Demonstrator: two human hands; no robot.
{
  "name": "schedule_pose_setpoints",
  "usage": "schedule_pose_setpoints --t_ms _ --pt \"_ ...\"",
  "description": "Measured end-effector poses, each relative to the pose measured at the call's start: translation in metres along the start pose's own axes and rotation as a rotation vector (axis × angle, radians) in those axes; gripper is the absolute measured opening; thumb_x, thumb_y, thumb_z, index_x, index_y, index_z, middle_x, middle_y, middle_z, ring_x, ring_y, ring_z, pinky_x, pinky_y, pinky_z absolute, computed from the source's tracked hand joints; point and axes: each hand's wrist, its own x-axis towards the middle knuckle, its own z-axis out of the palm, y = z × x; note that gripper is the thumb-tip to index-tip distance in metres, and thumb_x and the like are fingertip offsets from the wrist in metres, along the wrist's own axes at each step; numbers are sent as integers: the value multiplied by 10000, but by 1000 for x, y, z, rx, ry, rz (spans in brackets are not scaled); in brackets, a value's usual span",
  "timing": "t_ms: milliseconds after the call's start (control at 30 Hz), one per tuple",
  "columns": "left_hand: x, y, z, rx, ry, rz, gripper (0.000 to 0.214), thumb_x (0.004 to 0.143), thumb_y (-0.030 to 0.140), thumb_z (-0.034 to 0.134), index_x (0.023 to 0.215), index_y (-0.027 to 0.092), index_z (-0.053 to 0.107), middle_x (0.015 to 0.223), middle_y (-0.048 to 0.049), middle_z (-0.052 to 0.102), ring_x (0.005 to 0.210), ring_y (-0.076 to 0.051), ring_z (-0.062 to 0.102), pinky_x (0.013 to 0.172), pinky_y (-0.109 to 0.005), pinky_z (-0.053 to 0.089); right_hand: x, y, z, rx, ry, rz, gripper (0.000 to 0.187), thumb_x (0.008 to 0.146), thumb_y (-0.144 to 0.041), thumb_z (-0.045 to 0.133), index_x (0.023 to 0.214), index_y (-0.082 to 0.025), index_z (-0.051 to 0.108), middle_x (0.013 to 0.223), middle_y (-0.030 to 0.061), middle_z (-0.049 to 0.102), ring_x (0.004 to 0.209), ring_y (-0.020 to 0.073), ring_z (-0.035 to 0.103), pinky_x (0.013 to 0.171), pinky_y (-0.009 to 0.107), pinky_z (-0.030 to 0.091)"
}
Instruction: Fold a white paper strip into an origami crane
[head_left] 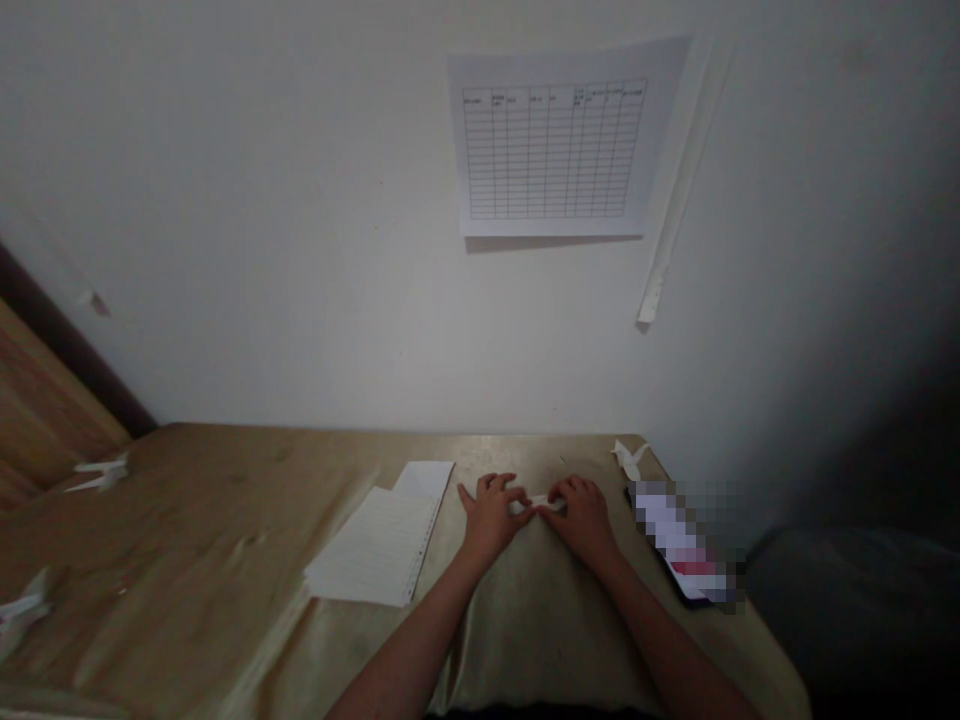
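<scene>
A small folded piece of white paper (541,499) lies between my two hands, low over the table. My left hand (491,512) pinches its left end between thumb and index finger, the other fingers lifted and spread. On the right end, my right hand (581,510) pinches with thumb and index finger, its other fingers curled. Much of the paper is covered by the fingertips. Left of my left hand sits a stack of lined loose-leaf sheets (371,548) with punched holes along one edge, overlapping a plain white sheet or pad (424,479).
A phone (671,540) with a blurred screen lies at the table's right edge. Behind it is a folded white paper shape (630,460). More folded paper shapes (101,470) lie at the far left. The cloth-covered table (247,480) meets a wall bearing a printed chart (555,150).
</scene>
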Motion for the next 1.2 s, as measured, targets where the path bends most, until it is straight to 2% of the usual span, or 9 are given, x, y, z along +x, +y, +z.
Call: schedule_pose_setpoints --t_ms 333,800,1200 --pt "1 -1 -4 -7 -39 -1 119 862 398 794 975 363 785 1475 8 615 1428 -345 435 1148 -850 80 5 -3 -7 56 -80 79 137 811 -355 785 907 -260 764 1070 55 708 1108 283 577 1021 395 378" --pt "7 -14 -12 -7 -176 12 207 873 396 754 1067 467 770 1564 95 542 1528 -370 305 1170 -826 24 9 6 -12 117 -179 109 198 823 -232 697 993 -277 787 1119 33 731 1167 246 579 1058 356 385" --pt "8 -21 -19 15 -219 41 301 881 356 743 1128 529 755 1599 105 501 1554 -401 262 1166 -828 24 6 11 -14 132 -113 18 242 805 -155 650 958 -284 786 1068 40 747 1096 256 628 1000 380 437"
